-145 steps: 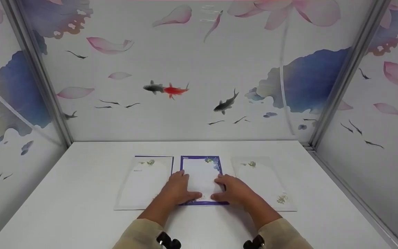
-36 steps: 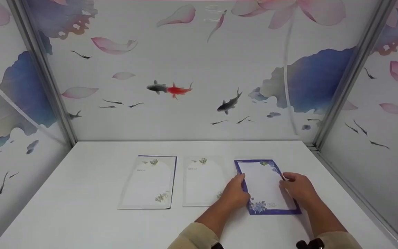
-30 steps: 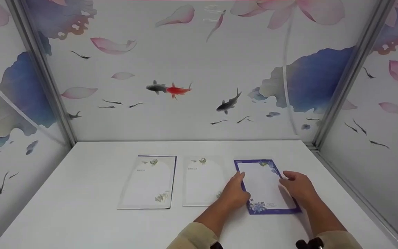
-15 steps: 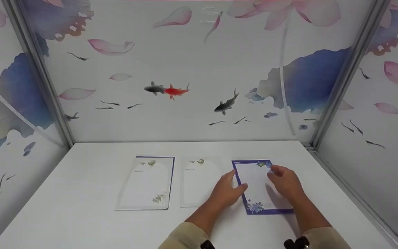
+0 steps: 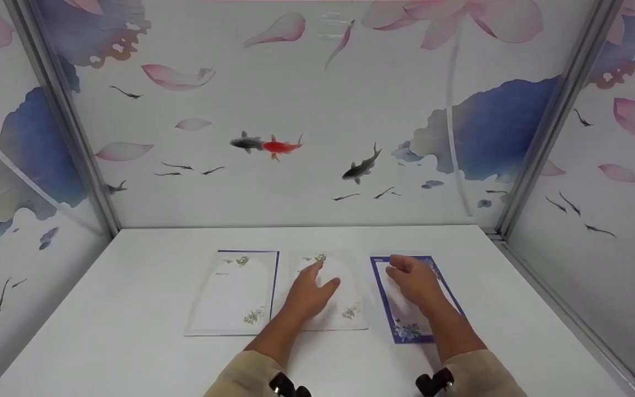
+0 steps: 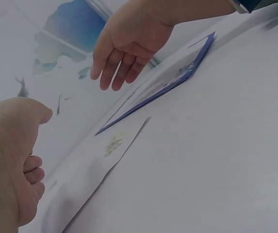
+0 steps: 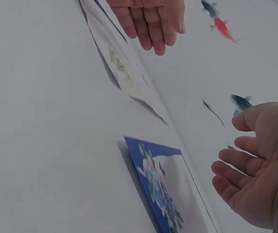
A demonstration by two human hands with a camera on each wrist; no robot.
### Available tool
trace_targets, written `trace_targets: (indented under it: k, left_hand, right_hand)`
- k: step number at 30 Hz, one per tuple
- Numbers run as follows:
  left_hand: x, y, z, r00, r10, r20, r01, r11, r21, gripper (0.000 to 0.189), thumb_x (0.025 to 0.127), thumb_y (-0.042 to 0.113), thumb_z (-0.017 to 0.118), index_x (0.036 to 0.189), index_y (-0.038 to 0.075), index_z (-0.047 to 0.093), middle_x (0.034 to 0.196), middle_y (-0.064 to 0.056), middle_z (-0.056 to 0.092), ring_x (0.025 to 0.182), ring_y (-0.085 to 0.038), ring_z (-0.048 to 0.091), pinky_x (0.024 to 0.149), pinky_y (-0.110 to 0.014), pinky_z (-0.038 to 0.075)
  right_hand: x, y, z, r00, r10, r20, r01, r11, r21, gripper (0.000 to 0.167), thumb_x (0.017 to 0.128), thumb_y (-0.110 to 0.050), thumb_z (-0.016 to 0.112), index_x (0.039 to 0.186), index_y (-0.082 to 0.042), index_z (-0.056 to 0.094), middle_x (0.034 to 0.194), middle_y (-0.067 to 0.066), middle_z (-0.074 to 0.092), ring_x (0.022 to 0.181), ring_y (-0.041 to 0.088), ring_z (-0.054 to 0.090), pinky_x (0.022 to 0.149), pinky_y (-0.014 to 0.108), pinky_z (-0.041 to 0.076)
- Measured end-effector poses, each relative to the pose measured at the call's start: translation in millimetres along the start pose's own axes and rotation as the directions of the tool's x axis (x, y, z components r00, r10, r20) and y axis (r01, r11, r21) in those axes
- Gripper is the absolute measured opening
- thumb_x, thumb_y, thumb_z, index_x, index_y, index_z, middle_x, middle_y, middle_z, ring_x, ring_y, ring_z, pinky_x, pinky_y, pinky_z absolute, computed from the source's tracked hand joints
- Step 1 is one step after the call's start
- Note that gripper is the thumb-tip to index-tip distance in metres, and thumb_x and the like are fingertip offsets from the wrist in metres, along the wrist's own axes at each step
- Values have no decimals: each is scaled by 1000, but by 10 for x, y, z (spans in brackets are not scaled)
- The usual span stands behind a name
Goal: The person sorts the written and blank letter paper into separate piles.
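In the head view three decorated paper stacks or sheets lie in a row. My left hand (image 5: 309,292), fingers extended and thumb apart, hovers over the middle pale sheet (image 5: 328,320) with green flower corners. My right hand (image 5: 416,281) is above the blue-bordered sheet (image 5: 405,332) at the right, its fingers loosely bent and holding nothing. In the left wrist view the right hand (image 6: 131,48) hangs above the blue-bordered sheet. In the right wrist view that sheet (image 7: 178,179) lies apart from both hands.
Left of the middle sheet, a pale flowered sheet (image 5: 229,303) lies with a blue edge (image 5: 276,270) showing beneath it. All lie on a white table (image 5: 130,309). Printed panels (image 5: 317,204) with metal corner posts (image 5: 69,138) enclose it at the back and sides.
The blue-bordered sheet was gripped in the middle, then carried to the right onto where a pale sheet lay. Both hands have since let go and moved left, uncovering a pale middle sheet.
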State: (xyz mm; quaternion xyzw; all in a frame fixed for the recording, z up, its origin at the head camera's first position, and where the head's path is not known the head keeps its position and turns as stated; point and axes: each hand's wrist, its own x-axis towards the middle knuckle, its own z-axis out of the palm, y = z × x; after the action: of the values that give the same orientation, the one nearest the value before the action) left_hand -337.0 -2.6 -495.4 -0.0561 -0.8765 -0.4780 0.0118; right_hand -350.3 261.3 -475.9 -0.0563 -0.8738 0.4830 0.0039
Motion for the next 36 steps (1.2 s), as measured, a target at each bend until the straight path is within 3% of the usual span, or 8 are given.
trace_targets:
  k: [7,13,17,21,27,32,36]
  left_hand:
    - [33,-232,-359,998,-36,-58,37,999,11,74,104,46,65,165,12,41,172,-17,39,163,-40,33,133,-59,28]
    - [25,-354,-540,993,-90,-74,92,996,19,75,103,47,65,166,14,39,174,-16,35,164,-41,29,133,-61,27]
    - [19,-387,-538,993,-96,-70,98,995,29,77,103,49,65,167,14,38,175,-16,35,164,-41,29,133,-61,27]
    - [7,-370,-503,994,-104,-35,105,993,56,78,107,51,58,168,10,34,176,-16,31,166,-40,25,135,-59,23]
    - [-14,-385,-427,987,-157,29,152,981,120,80,109,58,47,171,11,26,180,-12,22,169,-36,16,137,-57,16]
    - [-29,-394,-414,985,-167,38,159,976,149,82,108,60,50,171,13,26,181,-11,22,169,-36,16,137,-58,17]
    - [-48,-390,-420,989,-142,51,131,977,170,84,107,60,53,171,12,27,180,-11,25,169,-35,18,137,-57,19]
  right_hand:
    - [10,-161,265,999,-31,14,31,999,19,54,107,-35,64,157,-16,55,161,12,57,151,37,52,123,55,46]
    - [-30,-273,443,996,-81,23,79,996,50,52,106,-34,66,154,-16,58,158,11,60,148,36,56,123,54,46]
    - [-69,-306,506,992,-120,26,119,992,33,52,105,-33,67,153,-15,60,156,11,62,148,35,56,123,55,46]
    - [-103,-271,536,989,-131,63,138,984,-110,58,104,-39,68,157,-18,56,161,14,57,151,38,53,123,59,45]
    - [-176,-232,604,986,-90,137,129,944,-305,69,103,-51,66,163,-22,47,169,16,45,158,44,41,128,64,35]
    - [-195,-223,664,982,-82,172,135,936,-325,73,103,-49,68,164,-18,44,170,15,45,160,42,37,130,63,32]
    - [-200,-227,697,980,-75,184,132,937,-323,74,102,-47,71,165,-17,44,171,13,43,161,41,36,131,62,30]
